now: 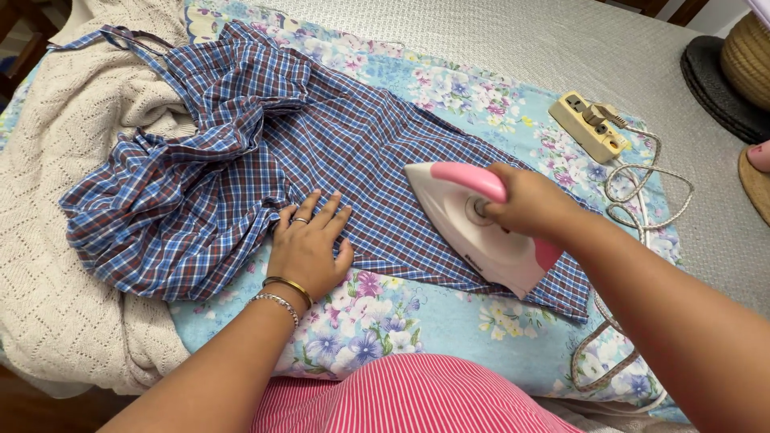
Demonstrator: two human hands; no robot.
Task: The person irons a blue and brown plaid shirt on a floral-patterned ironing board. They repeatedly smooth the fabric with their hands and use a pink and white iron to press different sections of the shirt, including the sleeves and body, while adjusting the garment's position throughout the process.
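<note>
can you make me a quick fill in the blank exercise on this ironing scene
1. The right hand grips the ____ handle of the white iron.
2. The left hand lies flat on the ____ shirt.
3. The shirt lies on a ____ sheet.
4. The power strip lies to the ____ of the iron.

Missing words: pink; plaid; floral; right

glossy plastic iron [481, 228], woven cloth shirt [241, 160]

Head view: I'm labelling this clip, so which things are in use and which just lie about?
In use: white and pink iron, checked shirt, floral cloth, right hand, left hand.
Lying about: cream knitted blanket, power strip, dark round mat.
</note>
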